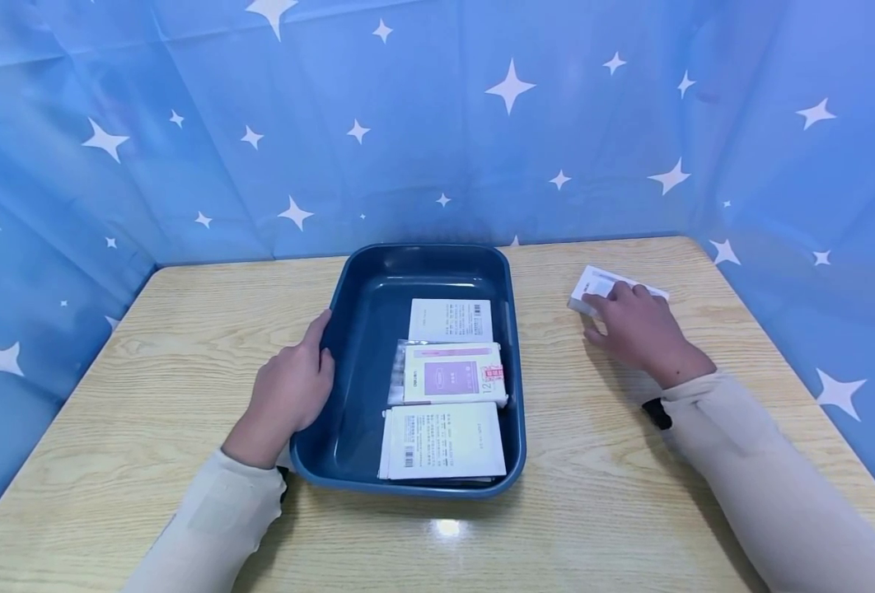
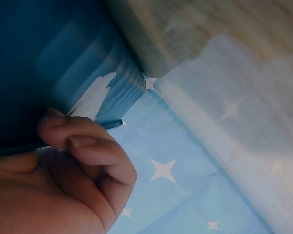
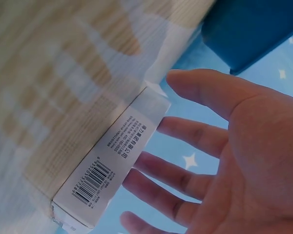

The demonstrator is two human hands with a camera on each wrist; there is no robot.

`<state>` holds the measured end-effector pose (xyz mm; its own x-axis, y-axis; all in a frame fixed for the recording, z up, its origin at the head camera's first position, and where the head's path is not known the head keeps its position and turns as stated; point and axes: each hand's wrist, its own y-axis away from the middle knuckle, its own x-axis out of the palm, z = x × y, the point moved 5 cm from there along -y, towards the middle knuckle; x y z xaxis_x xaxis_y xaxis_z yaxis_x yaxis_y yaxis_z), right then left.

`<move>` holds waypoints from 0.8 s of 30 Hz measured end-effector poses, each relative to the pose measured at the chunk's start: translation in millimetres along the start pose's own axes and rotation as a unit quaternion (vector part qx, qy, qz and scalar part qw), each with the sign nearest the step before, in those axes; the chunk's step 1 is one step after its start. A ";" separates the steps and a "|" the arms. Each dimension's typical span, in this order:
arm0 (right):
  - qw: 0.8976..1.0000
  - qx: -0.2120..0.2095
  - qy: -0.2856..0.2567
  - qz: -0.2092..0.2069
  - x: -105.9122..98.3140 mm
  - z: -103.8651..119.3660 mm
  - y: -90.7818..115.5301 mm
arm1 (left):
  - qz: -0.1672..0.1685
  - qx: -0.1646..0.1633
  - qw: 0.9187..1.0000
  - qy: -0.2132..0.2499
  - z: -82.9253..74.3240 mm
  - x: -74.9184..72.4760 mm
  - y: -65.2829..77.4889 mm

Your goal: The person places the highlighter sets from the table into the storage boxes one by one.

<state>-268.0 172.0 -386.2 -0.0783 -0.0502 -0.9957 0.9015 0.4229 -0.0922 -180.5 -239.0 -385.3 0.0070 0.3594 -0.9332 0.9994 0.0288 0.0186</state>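
A dark blue plastic bin [image 1: 363, 412] stands on the table with its left rim at my left hand [image 1: 292, 383]. That hand grips the rim, and in the left wrist view its curled fingers [image 2: 100, 151] lie against the bin's outer wall. On the table to the right lies a small white cardboard box [image 1: 584, 284]. My right hand [image 1: 638, 329] rests its fingertips on the box's top. In the right wrist view the box's barcode side [image 3: 107, 161] shows, the fingers are spread and fairly straight, and the thumb is off the box.
Inside the bin, along its right side, lie a white printed box [image 1: 451, 319], a white and purple box [image 1: 448, 375] with clear wrap, and white printed boxes [image 1: 445, 441] nearest me. A blue star-patterned curtain [image 1: 437, 123] hangs behind the wooden table [image 1: 185, 371].
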 end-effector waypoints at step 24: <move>0.986 0.062 -0.111 0.107 7.8 -39.9 -0.5 | 0.003 -0.002 1.000 0.003 -0.7 -0.3 0.7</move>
<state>-286.0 207.5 -394.4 0.2018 -0.1739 -0.9639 0.9333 0.3325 0.1355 -179.8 -238.4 -384.7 0.0132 0.3659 -0.9305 0.9992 0.0298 0.0259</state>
